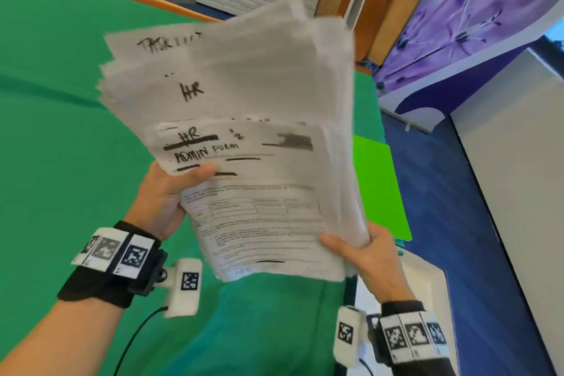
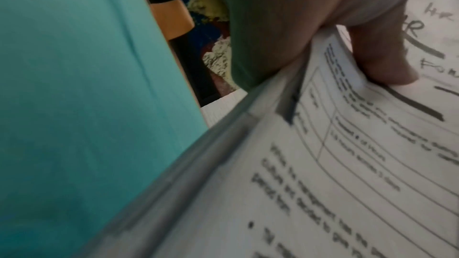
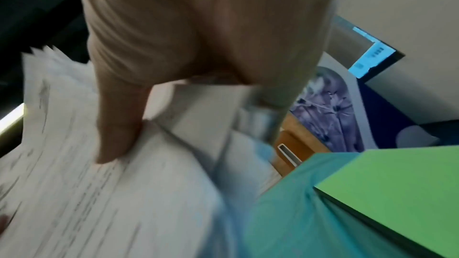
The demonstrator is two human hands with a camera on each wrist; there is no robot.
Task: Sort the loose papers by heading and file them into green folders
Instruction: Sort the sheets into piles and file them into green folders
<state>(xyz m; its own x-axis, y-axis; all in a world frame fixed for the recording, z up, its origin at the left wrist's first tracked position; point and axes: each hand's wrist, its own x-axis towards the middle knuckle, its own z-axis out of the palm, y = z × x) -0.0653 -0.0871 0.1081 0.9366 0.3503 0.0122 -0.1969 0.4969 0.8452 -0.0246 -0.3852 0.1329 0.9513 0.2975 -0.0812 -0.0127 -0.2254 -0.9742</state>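
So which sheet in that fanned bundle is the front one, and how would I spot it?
Start at the green-covered table, then look above it to the stack of papers held up by the left hand and right hand. The front sheet is nearest the person, under the left thumb. It alone reads ADMIN FORM below a struck-through HR, above a printed table.
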